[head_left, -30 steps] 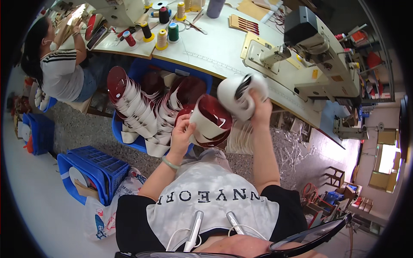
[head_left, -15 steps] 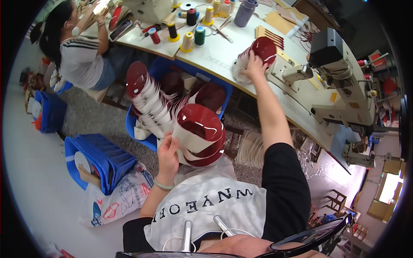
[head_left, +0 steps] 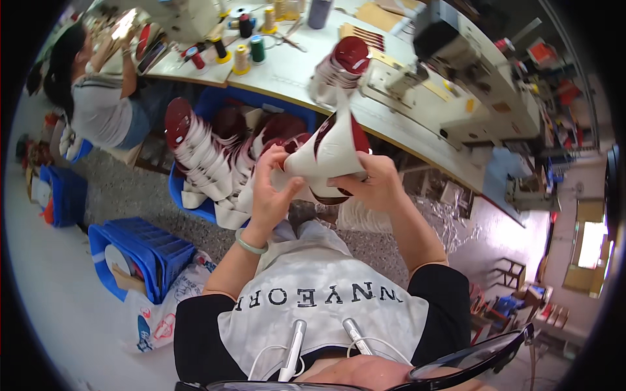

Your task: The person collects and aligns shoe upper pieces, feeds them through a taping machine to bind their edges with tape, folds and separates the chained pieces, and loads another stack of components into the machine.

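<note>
In front of my chest I hold glossy dark-red shoe uppers [head_left: 326, 153] with off-white linings, their pale side mostly turned toward me. My left hand [head_left: 272, 192] is closed on their left edge, thumb on the near side. At the right edge my right hand [head_left: 373, 184] grips them between thumb and fingers. How many pieces are in my hands I cannot tell. Beyond them, on the table, stands a stack of similar uppers [head_left: 352, 55], red on top. More uppers [head_left: 202, 156] lie nested in a long row in the blue crate [head_left: 175, 189] below the table edge.
A sewing machine [head_left: 450, 72] stands on the white table [head_left: 290, 81] at the right. Thread spools [head_left: 258, 49] and scissors [head_left: 292, 43] lie farther left. Another person [head_left: 104, 98] sits at the far left. Blue baskets [head_left: 150, 254] and a plastic bag [head_left: 173, 313] are at my left.
My right hand has left the stack on the table and come back to grip the uppers held by my left hand. They have turned from red face up to pale side showing.
</note>
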`<state>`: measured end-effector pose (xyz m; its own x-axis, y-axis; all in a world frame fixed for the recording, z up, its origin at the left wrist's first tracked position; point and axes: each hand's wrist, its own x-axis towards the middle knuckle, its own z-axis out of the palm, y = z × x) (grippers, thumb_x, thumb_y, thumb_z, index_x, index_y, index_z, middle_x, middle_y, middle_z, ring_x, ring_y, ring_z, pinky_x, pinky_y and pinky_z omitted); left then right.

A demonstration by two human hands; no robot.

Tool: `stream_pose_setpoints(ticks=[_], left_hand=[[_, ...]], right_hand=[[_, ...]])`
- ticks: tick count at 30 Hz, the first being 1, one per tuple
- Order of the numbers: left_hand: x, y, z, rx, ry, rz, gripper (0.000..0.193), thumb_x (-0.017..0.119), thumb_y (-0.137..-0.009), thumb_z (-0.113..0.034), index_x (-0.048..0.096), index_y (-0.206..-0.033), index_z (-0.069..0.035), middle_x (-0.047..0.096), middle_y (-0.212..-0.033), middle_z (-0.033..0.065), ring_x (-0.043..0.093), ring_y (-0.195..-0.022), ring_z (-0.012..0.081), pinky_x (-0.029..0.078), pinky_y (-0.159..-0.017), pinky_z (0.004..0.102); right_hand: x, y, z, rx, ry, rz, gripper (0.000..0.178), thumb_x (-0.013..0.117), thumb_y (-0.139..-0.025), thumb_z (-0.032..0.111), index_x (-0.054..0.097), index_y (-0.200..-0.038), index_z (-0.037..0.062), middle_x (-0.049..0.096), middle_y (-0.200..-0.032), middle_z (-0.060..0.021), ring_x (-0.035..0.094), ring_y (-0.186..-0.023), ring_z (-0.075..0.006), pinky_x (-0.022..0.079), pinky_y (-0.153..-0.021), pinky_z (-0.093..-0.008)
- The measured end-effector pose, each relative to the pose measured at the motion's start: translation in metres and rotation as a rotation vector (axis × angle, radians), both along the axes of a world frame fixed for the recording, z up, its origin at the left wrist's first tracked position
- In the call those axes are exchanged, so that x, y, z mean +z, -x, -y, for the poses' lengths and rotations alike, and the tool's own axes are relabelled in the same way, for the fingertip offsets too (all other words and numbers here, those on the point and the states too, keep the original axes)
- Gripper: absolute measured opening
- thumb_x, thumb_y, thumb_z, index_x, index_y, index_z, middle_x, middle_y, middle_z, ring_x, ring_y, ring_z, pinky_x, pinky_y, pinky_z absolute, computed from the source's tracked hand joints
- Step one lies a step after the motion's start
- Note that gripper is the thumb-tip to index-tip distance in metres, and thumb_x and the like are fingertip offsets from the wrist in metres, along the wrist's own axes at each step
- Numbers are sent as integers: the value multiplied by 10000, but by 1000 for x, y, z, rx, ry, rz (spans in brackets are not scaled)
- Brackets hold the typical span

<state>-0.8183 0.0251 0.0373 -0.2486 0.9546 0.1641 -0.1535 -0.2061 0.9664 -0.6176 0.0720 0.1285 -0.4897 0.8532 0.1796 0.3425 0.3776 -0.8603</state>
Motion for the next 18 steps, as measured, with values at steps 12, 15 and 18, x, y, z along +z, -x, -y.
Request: stream_pose_setpoints(ticks=[12, 15, 18], left_hand=[[14, -158, 29, -675, 14, 193, 192, 713, -829, -80, 684, -1013, -35, 532, -1111, 54, 489, -1029, 152, 405, -881, 264], [24, -184, 37, -786, -6, 74, 172, 694, -846, -90, 683, -1008, -34, 537, -1095, 54, 503, -1003, 141, 403, -879, 260], [19, -195, 38, -957, 67, 110, 153, 681, -858, -102, 680, -981, -12, 554, -1083, 63, 515, -991, 137, 411, -869, 255]], right_hand=[[-3, -153, 125, -896, 25, -199, 317, 658, -883, 191, 589, -1121, -8, 655, -953, -78, 646, -804, -163, 520, -718, -272], [4, -132, 153, -916, -117, 203, 393, 720, -829, 206, 605, -1136, -12, 675, -962, -106, 647, -844, -165, 517, -750, -282], [-7, -146, 170, -1053, 121, -55, 356, 810, -728, 134, 676, -1036, 17, 707, -925, -79, 643, -836, -135, 516, -759, -280]])
